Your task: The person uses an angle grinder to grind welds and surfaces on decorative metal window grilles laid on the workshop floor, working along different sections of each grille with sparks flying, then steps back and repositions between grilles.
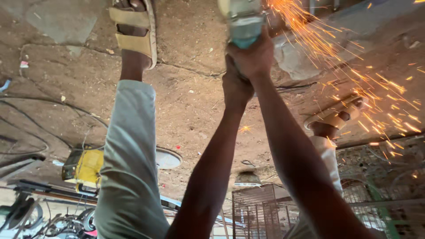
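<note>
Head view, picture appears upside down: the dirt floor point(190, 97) fills the top, legs and arms reach up from the bottom edge.

Both hands grip the grinder point(242, 20) at top centre. Its pale green body runs out of the top edge. Left hand point(235, 86) sits lower on the body, fingers curled shut around it. Right hand point(253, 55) sits above the left, touching it, fingers also wrapped tight on the body. Individual fingertips cannot be told apart.

Sparks point(354, 79) stream in orange streaks from just beside the grinder's head toward the right edge, crossing a grey slab point(301, 57) on the floor.

Person's own legs in pale trousers; one foot in a tan sandal point(135, 31) at top left, the other sandalled foot point(338, 116) at right, among the sparks.

Near the left leg: a yellow machine point(84, 167) and dark cables point(40, 132) on the floor. Wire cages point(261, 208) at bottom right.
</note>
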